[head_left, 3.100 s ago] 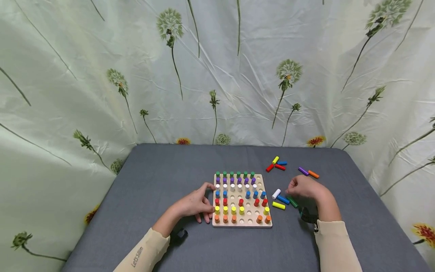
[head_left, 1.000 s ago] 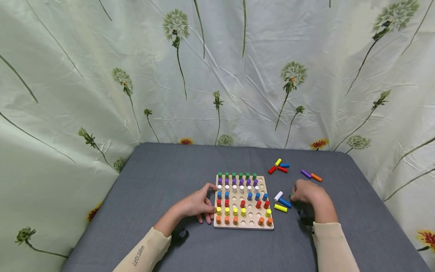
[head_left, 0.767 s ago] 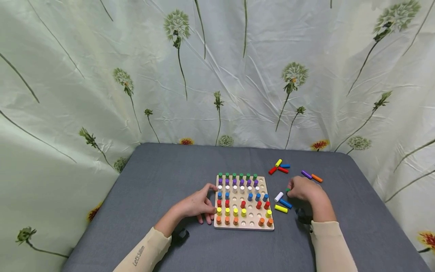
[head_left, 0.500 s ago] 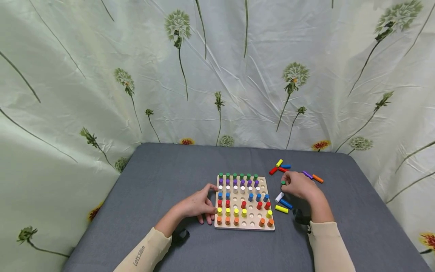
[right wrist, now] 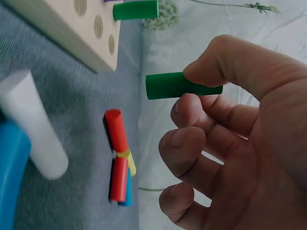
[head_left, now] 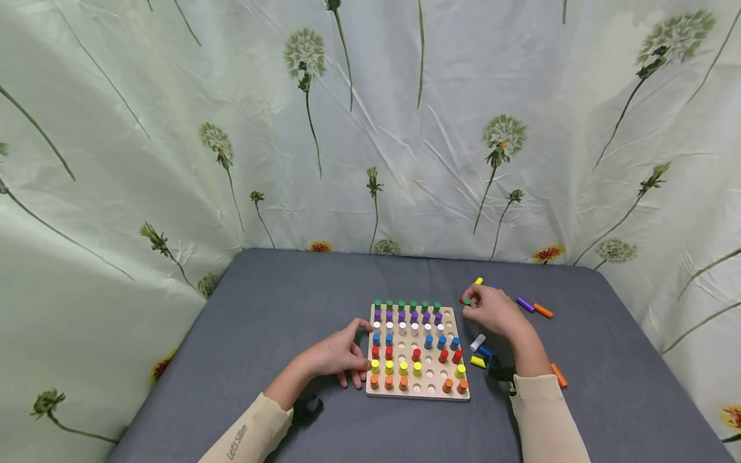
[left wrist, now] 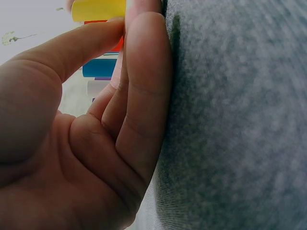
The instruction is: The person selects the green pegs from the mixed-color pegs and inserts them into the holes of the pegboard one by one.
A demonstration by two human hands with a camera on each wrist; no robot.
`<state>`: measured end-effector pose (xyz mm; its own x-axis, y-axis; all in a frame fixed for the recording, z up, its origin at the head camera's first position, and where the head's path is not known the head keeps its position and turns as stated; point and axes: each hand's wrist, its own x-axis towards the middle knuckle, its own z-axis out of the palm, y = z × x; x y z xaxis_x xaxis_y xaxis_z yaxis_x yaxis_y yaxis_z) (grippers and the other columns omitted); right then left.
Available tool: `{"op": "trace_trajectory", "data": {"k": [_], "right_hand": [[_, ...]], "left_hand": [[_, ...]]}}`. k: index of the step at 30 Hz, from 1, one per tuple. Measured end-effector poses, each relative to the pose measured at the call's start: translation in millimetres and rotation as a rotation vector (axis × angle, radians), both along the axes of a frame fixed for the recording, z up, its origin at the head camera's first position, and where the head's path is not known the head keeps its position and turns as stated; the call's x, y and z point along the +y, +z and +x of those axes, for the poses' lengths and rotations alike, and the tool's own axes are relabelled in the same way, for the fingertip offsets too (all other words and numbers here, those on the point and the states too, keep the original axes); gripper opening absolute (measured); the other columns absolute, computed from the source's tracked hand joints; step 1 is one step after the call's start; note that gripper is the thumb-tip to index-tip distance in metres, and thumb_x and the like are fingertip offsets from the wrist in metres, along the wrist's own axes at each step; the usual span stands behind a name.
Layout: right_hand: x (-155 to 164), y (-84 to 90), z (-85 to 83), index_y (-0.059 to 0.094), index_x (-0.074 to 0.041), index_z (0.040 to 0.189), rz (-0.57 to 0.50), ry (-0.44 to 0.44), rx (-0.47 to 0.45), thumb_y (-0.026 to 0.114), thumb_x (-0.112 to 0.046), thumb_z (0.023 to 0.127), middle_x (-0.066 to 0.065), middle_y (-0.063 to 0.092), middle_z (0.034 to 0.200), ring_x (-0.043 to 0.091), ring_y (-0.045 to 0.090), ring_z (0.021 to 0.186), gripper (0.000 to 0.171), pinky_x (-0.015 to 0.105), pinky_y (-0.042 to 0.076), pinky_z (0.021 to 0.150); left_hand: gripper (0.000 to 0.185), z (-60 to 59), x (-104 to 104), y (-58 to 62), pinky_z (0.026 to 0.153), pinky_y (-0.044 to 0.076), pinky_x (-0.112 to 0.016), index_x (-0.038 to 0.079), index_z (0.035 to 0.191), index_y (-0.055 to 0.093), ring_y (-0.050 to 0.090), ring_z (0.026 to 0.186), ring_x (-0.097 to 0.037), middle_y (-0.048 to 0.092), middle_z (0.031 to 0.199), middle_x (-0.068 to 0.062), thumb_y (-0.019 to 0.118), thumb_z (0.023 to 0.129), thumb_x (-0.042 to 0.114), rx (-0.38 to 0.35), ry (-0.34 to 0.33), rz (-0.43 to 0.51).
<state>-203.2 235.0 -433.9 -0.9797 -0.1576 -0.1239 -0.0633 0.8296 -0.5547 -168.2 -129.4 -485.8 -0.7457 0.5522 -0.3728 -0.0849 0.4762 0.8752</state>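
Observation:
A wooden pegboard [head_left: 417, 395] lies on the table, with rows of coloured pegs standing in it and some bare holes. My left hand [head_left: 341, 355] rests against its left edge, index finger and thumb spread along that side with relaxed fingers. Close by that thumb stands a yellow peg [left wrist: 98, 10]. Beyond the board's far right corner, my right hand [head_left: 492, 312] is raised and pinches a green peg [right wrist: 163, 86] between thumb and index finger. The peg's far end points out past the fingertips.
Right of the board lie a white peg [right wrist: 36, 124], a blue peg [right wrist: 10, 167] and a yellow peg [head_left: 478, 362]. Red pegs [right wrist: 116, 129] lie beyond. Farther right are a purple peg [head_left: 525, 305] and an orange peg [head_left: 543, 310]. Another orange peg [head_left: 559, 375] lies beside the right sleeve.
My right hand has picked the green peg off the table and carried it left and away from me, toward the board's far right corner. The left hand stays at the board's edge.

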Motion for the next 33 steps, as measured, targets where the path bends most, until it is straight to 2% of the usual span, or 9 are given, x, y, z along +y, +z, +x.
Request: {"op": "trace_trajectory", "data": {"k": [13,20,25,33], "right_hand": [[-13.1,-9.3,-8.8,0.069,-0.005,0.113,-0.053,0.041,0.038,0.066,-0.013,0.096,0.008,0.067,0.096,0.020,0.057,0.082,0.019,0.032,0.044,0.070],[-16.5,-15.7,-12.7,0.069,-0.005,0.115,-0.055,0.042,-0.007,0.065,-0.014,0.099,0.008,0.068,0.099,0.020,0.057,0.083,0.018,0.032,0.044,0.068],[-18.5,-19.0,-14.3,0.068,-0.005,0.114,-0.059,0.036,-0.036,0.066,-0.014,0.099,0.008,0.064,0.095,0.020,0.054,0.078,0.018,0.032,0.044,0.064],[-20.9,-22.2,-15.0,0.068,-0.006,0.114,-0.028,0.032,-0.042,0.066,-0.013,0.099,0.008,0.063,0.094,0.020,0.053,0.076,0.017,0.032,0.043,0.063]], "left_hand": [[0.065,-0.6,0.4,0.5,0.046,0.056,-0.030,0.018,0.147,0.035,0.073,0.060,-0.015,0.078,0.081,-0.008,0.075,0.097,0.013,-0.005,-0.003,-0.005],[0.064,-0.4,1.0,2.5,0.047,0.056,-0.029,0.018,0.148,0.035,0.073,0.061,-0.016,0.078,0.083,-0.008,0.074,0.098,0.013,-0.007,0.000,-0.014],[0.064,-0.8,1.3,4.4,0.046,0.055,-0.029,0.019,0.148,0.035,0.073,0.061,-0.016,0.078,0.082,-0.007,0.074,0.098,0.013,-0.009,0.001,-0.016],[0.066,-0.7,0.7,4.2,0.046,0.055,-0.029,0.019,0.148,0.034,0.073,0.061,-0.015,0.078,0.081,-0.007,0.075,0.097,0.013,-0.010,-0.005,-0.018]]}}
